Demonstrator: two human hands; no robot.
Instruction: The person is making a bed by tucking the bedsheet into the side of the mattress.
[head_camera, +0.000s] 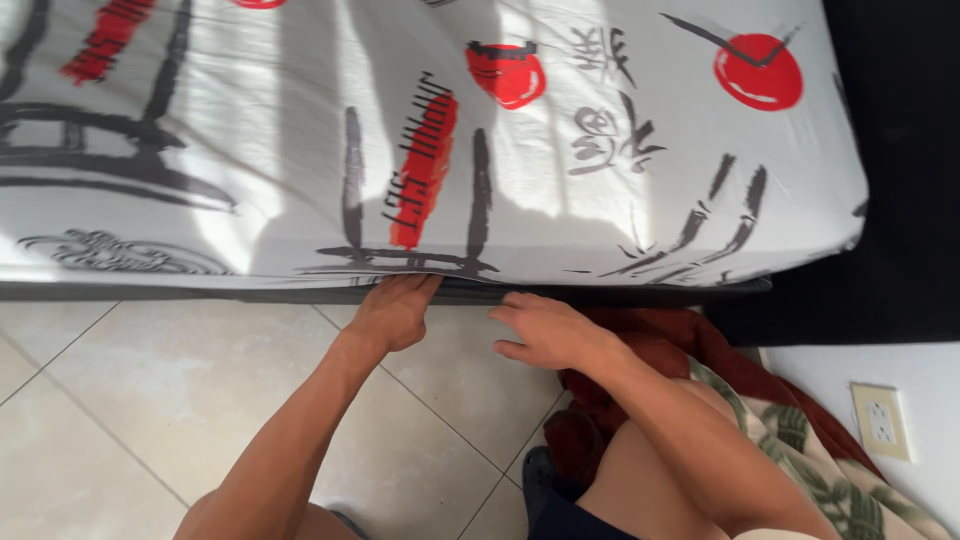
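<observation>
Across the far half of the view lies a mattress covered by a fitted sheet (300, 150), white with black brush strokes, red discs and red bars, pulled smooth over the top and down the near side. Its lower hem runs along the near edge of the dark bed base (620, 293). The left hand (395, 312) reaches to that hem, fingers curled and pushed up under the sheet's edge, so their tips are hidden; it seems to be pinching the fabric, though the grip itself cannot be seen. The right hand (545, 332) hovers just to the right of it, near the base, palm down, fingers loosely spread and holding nothing.

Below the bed, a floor of pale beige tiles (130, 400) with thin grout lines fills the near left. A dark red blanket (660, 355) with a green leaf-patterned side lies crumpled on the floor at the near right. On the white wall at the right edge sits a cream wall socket (880, 420). Beyond the mattress's right corner everything is black shadow, with nothing to make out.
</observation>
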